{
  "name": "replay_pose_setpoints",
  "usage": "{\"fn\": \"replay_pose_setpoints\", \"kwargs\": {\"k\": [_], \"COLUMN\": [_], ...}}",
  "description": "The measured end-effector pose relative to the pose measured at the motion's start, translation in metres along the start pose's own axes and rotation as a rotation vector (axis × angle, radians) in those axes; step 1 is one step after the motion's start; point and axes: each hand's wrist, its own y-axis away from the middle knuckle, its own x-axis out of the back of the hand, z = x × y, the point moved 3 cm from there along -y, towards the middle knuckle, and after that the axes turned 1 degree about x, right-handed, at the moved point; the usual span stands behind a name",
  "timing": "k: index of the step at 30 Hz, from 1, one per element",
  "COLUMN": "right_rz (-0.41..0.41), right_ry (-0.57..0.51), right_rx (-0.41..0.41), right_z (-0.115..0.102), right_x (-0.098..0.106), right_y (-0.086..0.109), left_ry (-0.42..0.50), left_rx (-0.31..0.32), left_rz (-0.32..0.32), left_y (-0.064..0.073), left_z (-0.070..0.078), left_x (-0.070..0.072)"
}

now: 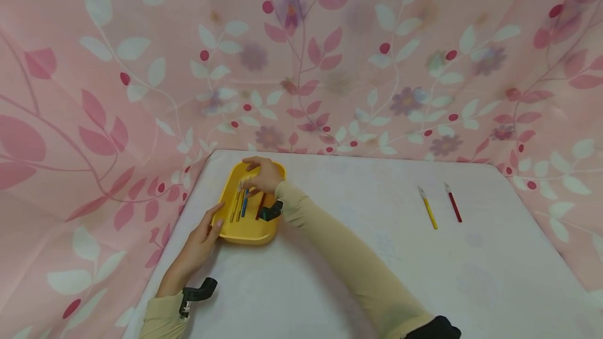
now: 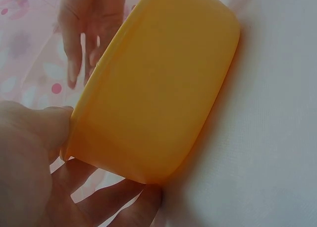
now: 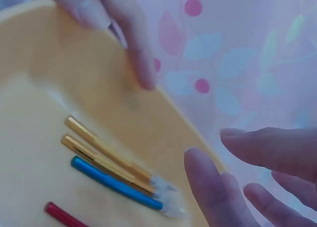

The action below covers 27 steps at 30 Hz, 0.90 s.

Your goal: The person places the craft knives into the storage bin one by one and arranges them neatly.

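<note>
A yellow plastic tray (image 1: pixel 254 232) stands at the far left of the white table. My left hand (image 1: pixel 197 246) grips its left side, thumb and fingers about the rim and outer wall. Inside lie two gold craft knives (image 3: pixel 106 160) with knurled grips, a blue craft knife (image 3: pixel 116 183) and a red one (image 3: pixel 64 216), partly out of frame in the right wrist view. Clear caps cover the tips of the gold and blue ones. Over the tray's far end hovers my right hand (image 1: pixel 265 176), fingers spread apart, holding nothing.
On the right of the white-covered table (image 1: pixel 339 255) lie a yellow-handled craft knife (image 1: pixel 429 212) and a dark red one (image 1: pixel 454 206), side by side. A pink floral curtain (image 1: pixel 330 67) surrounds the table's back and sides.
</note>
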Motion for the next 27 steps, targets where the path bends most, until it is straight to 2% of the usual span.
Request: {"fn": "replay_pose_setpoints", "kwargs": {"k": [7, 14, 27], "right_rz": [0.006, -0.03, 0.025], "right_ry": [0.005, -0.04, -0.006], "right_rx": [0.061, 0.144, 0.237], "right_z": [-0.023, -0.043, -0.056], "right_x": [0.022, 0.048, 0.097], "right_y": [0.022, 0.051, 0.108], "left_ry": [0.016, 0.011, 0.025], "left_rx": [0.006, 0.011, 0.03], "left_rz": [-0.01, 0.001, -0.013], "left_y": [0.0, -0.001, -0.001], "left_z": [0.002, -0.001, -0.002], "left_x": [-0.001, -0.002, -0.002]}}
